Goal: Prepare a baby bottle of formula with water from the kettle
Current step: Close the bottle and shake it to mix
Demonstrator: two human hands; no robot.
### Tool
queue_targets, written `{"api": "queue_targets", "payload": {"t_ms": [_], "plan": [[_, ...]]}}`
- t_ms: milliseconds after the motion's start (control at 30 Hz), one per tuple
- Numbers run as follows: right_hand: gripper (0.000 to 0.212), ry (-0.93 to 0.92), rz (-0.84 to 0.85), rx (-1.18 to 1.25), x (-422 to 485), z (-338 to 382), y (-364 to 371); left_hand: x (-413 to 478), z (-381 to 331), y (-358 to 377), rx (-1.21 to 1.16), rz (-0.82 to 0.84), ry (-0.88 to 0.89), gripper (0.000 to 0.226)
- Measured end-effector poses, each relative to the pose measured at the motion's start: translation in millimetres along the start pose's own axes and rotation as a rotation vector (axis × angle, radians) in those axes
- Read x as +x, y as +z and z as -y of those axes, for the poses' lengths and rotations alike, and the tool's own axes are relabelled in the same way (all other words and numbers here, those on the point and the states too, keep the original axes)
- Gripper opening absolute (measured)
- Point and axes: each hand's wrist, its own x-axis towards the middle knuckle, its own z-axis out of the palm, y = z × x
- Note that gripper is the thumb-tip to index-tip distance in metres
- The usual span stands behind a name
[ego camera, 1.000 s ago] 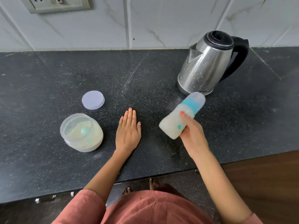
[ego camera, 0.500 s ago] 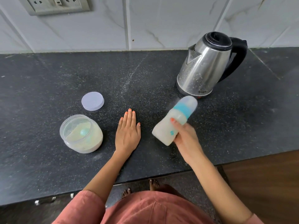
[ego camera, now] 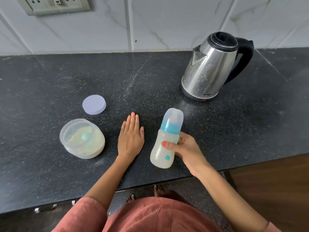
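My right hand (ego camera: 185,148) grips a baby bottle (ego camera: 165,141) above the counter's front edge. The bottle holds milky liquid, has a teal collar and a clear cap, and leans with its top away from me. My left hand (ego camera: 130,137) lies flat on the black counter (ego camera: 50,77), fingers together, holding nothing. Left of it stands an open clear jar of pale formula powder (ego camera: 82,138) with a teal scoop inside. The jar's lilac lid (ego camera: 94,104) lies just behind it. A steel kettle (ego camera: 210,67) with a black handle stands at the back right, lid shut.
A white tiled wall (ego camera: 167,22) runs behind the counter, with a socket plate (ego camera: 55,5) at the top left. The counter's front edge runs below my hands; bare feet and a dark floor show under it. A wooden surface (ego camera: 275,190) is at the lower right.
The bottle has come down and toward me, from tilted steeply right near the kettle to more upright. My left hand has stayed flat on the counter.
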Motion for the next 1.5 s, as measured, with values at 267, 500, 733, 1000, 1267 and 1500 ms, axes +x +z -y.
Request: {"api": "queue_targets", "payload": {"t_ms": [267,500,733,1000,1267,1500], "plan": [[0.021,-0.064,-0.236,0.1,15,-1,-2,-1,0,-1,0.002,-0.002,0.0,0.054],[0.031,-0.121,-0.178,-0.153,14,-13,-5,-1,-1,-1,-0.007,-0.008,-0.001,0.054],[0.044,-0.214,-0.284,-0.372,53,-7,-5,-1,-1,-2,-0.029,-0.015,-0.001,0.053],[0.052,-0.315,-0.31,-0.445,123,12,5,-1,-2,-4,-0.056,-0.024,0.007,0.053],[0.056,-0.379,-0.304,-0.533,195,28,22,-1,-2,-6,-0.063,-0.001,-0.003,0.053],[0.058,-0.369,-0.298,-0.588,231,26,31,0,-8,-18,-0.044,0.029,-0.043,0.055]]}}
